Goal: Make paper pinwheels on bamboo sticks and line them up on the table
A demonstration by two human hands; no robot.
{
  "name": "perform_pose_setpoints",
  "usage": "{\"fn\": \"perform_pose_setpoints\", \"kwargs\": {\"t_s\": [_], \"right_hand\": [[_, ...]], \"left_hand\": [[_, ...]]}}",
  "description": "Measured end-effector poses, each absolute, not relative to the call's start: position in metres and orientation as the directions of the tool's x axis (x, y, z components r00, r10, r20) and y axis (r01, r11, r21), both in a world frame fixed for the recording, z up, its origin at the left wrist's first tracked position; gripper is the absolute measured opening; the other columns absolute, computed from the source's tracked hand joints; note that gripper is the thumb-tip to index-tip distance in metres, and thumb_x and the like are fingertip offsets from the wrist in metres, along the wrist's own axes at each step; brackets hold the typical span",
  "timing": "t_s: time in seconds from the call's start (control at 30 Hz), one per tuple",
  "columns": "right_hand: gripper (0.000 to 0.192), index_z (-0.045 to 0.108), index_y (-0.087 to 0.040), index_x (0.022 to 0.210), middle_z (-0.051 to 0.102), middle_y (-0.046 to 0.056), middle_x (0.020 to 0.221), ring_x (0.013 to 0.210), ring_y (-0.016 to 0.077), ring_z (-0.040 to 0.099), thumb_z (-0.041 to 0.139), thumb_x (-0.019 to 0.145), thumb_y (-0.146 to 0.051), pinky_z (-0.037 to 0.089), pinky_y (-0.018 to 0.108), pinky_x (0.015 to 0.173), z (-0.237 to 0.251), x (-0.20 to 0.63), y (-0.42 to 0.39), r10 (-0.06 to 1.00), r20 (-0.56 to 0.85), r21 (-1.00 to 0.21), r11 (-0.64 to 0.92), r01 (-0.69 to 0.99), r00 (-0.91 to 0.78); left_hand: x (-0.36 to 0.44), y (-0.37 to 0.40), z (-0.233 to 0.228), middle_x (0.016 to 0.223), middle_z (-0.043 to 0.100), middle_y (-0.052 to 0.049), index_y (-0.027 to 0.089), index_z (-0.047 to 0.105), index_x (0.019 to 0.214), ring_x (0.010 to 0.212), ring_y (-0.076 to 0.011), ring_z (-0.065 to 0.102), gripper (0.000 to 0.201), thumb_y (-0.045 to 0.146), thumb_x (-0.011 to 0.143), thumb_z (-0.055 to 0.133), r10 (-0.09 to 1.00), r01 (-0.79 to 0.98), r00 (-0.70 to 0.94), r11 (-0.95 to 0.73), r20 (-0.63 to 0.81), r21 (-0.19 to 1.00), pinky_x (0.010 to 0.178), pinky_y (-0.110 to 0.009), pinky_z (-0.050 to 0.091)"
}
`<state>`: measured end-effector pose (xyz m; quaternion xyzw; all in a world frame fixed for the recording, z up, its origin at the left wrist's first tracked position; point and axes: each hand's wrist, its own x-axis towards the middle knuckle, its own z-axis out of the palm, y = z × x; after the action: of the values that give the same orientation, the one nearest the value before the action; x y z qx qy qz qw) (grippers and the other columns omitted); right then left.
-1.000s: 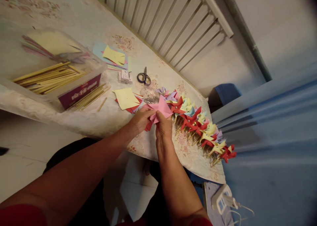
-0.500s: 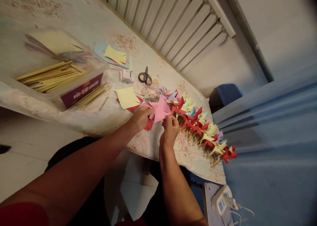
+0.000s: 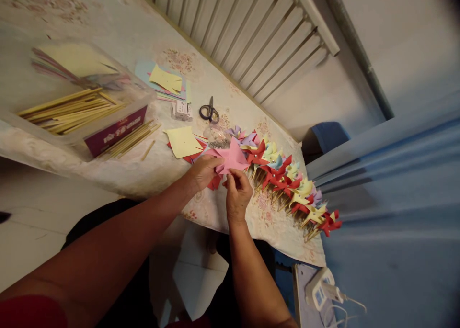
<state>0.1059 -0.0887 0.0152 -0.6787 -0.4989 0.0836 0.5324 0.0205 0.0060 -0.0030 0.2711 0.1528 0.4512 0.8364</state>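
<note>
Pink folded-paper pinwheel [image 3: 230, 159] pinched at its left by left hand [image 3: 203, 171]; right hand [image 3: 237, 192] has slid back beneath it, fingertips pinching its lower edge again.

Your left hand [image 3: 203, 172] and right hand [image 3: 237, 194] pinch a pink paper pinwheel [image 3: 232, 159] over the table's [image 3: 151, 170] edge, just beside a row of finished pinwheels [image 3: 291, 184]; scissors [image 3: 209, 111] lie beyond.

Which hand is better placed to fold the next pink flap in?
Probably the right hand: its fingers pinch the pink pinwheel paper at its lower edge, nearest the flaps, while the left hand grips the paper's left side, steadying it.
</note>
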Motion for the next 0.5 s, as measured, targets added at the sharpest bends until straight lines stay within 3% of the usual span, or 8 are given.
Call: {"fn": "perform_pose_setpoints", "kwargs": {"t_s": [0.27, 0.5], "right_hand": [[0.016, 0.063, -0.019, 0.075, 0.057, -0.006, 0.061, 0.046, 0.0100, 0.052, 0.062, 0.080, -0.034, 0.040, 0.023, 0.048, 0.029, 0.095, -0.073, 0.762, 0.260, -0.936, 0.046, 0.350, 0.593], [0.015, 0.059, -0.020, 0.072, 0.051, -0.009, 0.050, 0.043, 0.0104, 0.047, 0.061, 0.076, -0.034, 0.035, 0.022, 0.046, 0.024, 0.100, -0.062, 0.716, 0.201, -0.943, -0.044, 0.331, 0.668]], "left_hand": [[0.023, 0.006, -0.008, 0.053, 0.050, 0.002, 0.015, 0.054, 0.053, 0.048, -0.0079, 0.044, 0.023, 0.020, 0.064, 0.073, 0.835, -0.642, 0.550, 0.428, -0.006, 0.636, 0.046, -0.022, 0.035], [0.023, 0.006, -0.007, 0.052, 0.047, 0.003, 0.015, 0.052, 0.053, 0.048, -0.0062, 0.041, 0.026, 0.020, 0.063, 0.075, 0.862, -0.654, 0.507, 0.396, -0.015, 0.644, 0.046, -0.021, 0.032]]}}
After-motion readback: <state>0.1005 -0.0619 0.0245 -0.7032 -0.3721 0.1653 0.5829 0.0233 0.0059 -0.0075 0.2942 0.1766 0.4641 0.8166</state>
